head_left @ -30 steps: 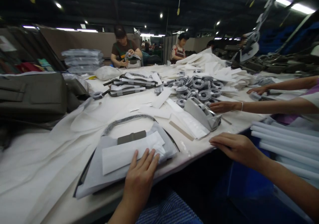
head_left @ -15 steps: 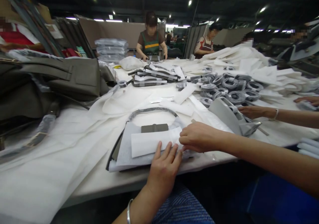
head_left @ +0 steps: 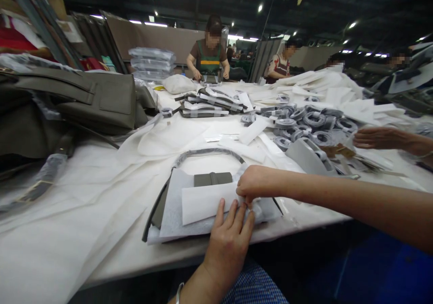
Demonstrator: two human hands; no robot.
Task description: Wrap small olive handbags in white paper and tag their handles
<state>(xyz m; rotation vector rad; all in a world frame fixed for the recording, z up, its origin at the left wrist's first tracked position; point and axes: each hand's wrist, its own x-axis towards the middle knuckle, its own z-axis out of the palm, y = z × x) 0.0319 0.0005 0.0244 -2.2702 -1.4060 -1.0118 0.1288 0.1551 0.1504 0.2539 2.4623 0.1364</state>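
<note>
An olive handbag (head_left: pixel 156 217) lies on the table in front of me, its handle (head_left: pixel 206 151) wrapped in clear film and arching away. Thin white tissue (head_left: pixel 171 204) covers most of its front, leaving an olive strap piece (head_left: pixel 204 179) bare near the top. Over the tissue is a folded white foam sheet (head_left: pixel 199 203). My left hand (head_left: pixel 228 236) rests on the sheet's lower right part, fingers stretched out. Closed at the right end of the sheet is my right hand (head_left: pixel 255 183); its fingertips almost meet my left fingers, and what they pinch is hidden.
Olive bags (head_left: pixel 101 99) are heaped on the left. Coiled wrapped straps (head_left: pixel 314 120) and white sheets (head_left: pixel 324 80) pile up right. A grey bag piece (head_left: pixel 301 157) lies near a co-worker's hand (head_left: pixel 382 139). Wrapped handles (head_left: pixel 206 103) are stacked ahead; another person (head_left: pixel 209 56) works behind.
My right hand has shifted slightly left and closer to my left fingers. The co-worker's hand has moved right, away from the grey bag piece. The view has shifted a little.
</note>
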